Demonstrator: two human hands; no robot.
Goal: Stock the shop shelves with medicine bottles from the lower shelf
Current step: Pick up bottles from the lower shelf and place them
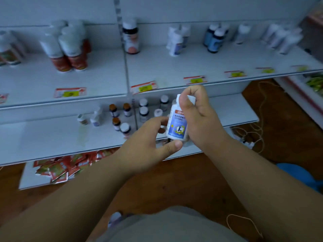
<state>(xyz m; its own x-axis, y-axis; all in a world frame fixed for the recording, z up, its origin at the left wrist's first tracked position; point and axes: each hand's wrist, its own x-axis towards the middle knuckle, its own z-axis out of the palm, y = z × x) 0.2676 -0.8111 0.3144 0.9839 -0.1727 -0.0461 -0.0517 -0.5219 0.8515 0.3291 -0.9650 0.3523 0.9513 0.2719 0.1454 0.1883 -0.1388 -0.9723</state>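
- On the far left of the upper shelf (97, 79) I see a cluster of white bottles with red labels (70, 48); their print is too blurred for me to read.
- Further right along the same shelf stands a dark bottle with a pink label (131, 38), then white and blue ones towards the right end.
- Along that shelf's front edge sit red-and-yellow price tags (70, 92); I cannot make out any figures.
- On the lower shelf (43, 137), small brown-capped and white-capped bottles (120, 116) stand near its middle, behind my hands.
- My left hand (148, 145) pinches the base of the white bottle (176, 124), thumb in front and fingers curled behind.
- The white bottle is held upright in the air, in front of the lower shelf's front edge and below the upper one; its long axis runs nearly vertical.
- Its blue label carries a red band and some lines of writing that I cannot read.
- My right hand (197, 114) clamps the cap end from above, so it is the nearer hand to the upper shelf, which lies up and away from it.
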